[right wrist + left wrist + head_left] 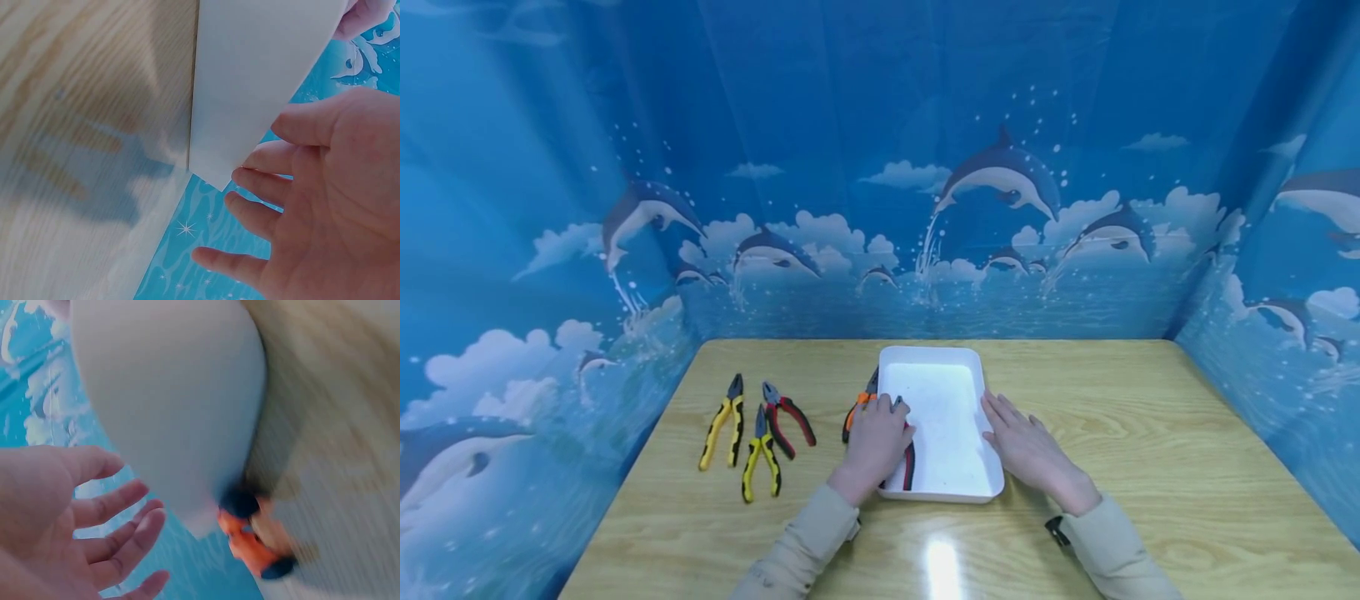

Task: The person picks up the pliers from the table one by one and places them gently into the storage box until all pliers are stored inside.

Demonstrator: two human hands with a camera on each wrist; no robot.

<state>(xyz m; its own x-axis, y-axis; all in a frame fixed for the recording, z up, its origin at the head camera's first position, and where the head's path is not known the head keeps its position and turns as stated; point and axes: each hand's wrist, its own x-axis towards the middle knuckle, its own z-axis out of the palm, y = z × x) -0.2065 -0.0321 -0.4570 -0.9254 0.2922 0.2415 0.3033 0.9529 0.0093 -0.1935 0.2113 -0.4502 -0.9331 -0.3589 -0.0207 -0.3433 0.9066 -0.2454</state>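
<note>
A white tray (940, 425) lies on the table between both hands. My left hand (874, 442) hovers over its left rim, fingers loosely bent and apart, with nothing in its grasp in the left wrist view. Below that hand, pliers with red-and-black handles (910, 467) lie inside the tray along its left side, partly hidden. Orange-and-black pliers (861, 400) are just outside the left wall, partly covered by the hand; their orange handle (250, 547) shows in the left wrist view. At the tray's right wall, my right hand (1026, 442) rests its spread fingertips.
To the left on the wooden table (1150, 467) lie large yellow-and-black pliers (724, 425), smaller yellow-and-black pliers (762, 458) and red-and-black pliers (786, 417). A blue dolphin-print curtain (850, 125) surrounds the table's back and sides.
</note>
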